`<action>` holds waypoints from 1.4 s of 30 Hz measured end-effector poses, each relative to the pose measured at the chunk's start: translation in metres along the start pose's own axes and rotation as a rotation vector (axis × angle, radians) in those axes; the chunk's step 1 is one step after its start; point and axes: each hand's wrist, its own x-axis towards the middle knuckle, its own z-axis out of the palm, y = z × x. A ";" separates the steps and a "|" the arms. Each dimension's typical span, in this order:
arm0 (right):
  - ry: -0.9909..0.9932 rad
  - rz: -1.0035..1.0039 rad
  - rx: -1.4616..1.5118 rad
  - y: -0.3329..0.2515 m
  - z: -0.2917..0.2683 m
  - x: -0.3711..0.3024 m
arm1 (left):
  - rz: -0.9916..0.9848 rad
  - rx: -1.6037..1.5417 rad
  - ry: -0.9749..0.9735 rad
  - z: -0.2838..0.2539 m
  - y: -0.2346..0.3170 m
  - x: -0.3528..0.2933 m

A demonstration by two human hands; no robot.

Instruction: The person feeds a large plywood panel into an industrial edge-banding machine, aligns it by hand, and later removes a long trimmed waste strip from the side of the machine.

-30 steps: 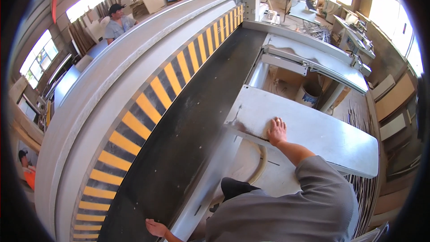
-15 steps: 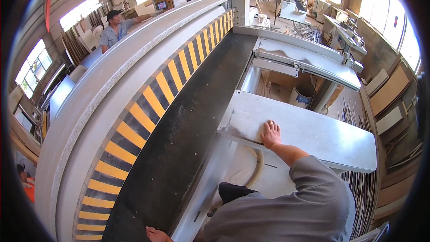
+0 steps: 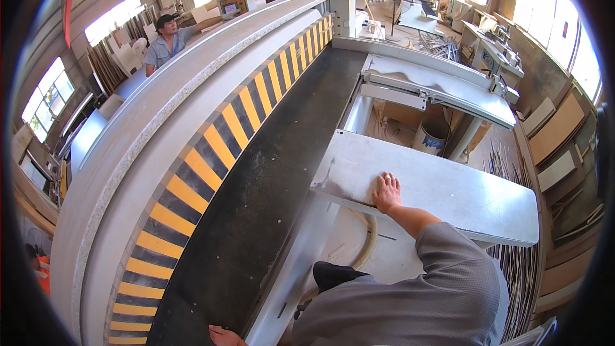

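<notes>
My right hand [image 3: 387, 193] lies palm down on a smooth grey metal side table [image 3: 448, 193], near its left edge. The fingers are stretched out and nothing is in them. Low in the picture, my left hand [image 3: 224, 335] rests on the near end of a long black machine bed [image 3: 250, 218]. Its visible fingers are extended with nothing held, and the frame's lower edge cuts off the rest. Along the bed's left side runs a yellow-and-black striped guard [image 3: 211, 147] under a long grey beam [image 3: 122, 147].
Behind the beam, a co-worker [image 3: 168, 43] reaches toward a control panel [image 3: 232, 5]. Someone in orange [image 3: 43, 273] is at the far left. A second metal table [image 3: 429, 80] stands farther along, with a bucket [image 3: 431, 136] below the gap. Boards [image 3: 557, 128] lean along the right wall.
My hands stay in the same places. The co-worker's head has turned and shifted slightly to the right, with the arm still out toward the panel. The person in orange has moved slightly.
</notes>
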 end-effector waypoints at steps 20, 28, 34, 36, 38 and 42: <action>0.041 -0.013 0.017 -0.025 -0.088 0.000 | -0.015 0.077 0.034 -0.064 0.033 0.050; 0.029 -0.014 0.020 -0.032 -0.106 0.000 | -0.175 0.038 -0.135 -0.060 0.000 0.059; 0.032 -0.041 0.062 -0.025 -0.102 0.005 | 0.112 0.100 0.024 -0.011 -0.066 0.055; -0.040 -0.082 0.144 -0.019 -0.090 0.011 | -0.063 -0.176 -0.068 -0.005 -0.072 0.052; -0.041 -0.092 0.044 -0.015 -0.072 0.016 | 0.088 0.401 -0.181 -0.006 -0.068 0.050; 0.024 -0.108 -0.109 -0.008 -0.040 0.022 | 0.012 0.093 -0.016 -0.007 -0.047 0.055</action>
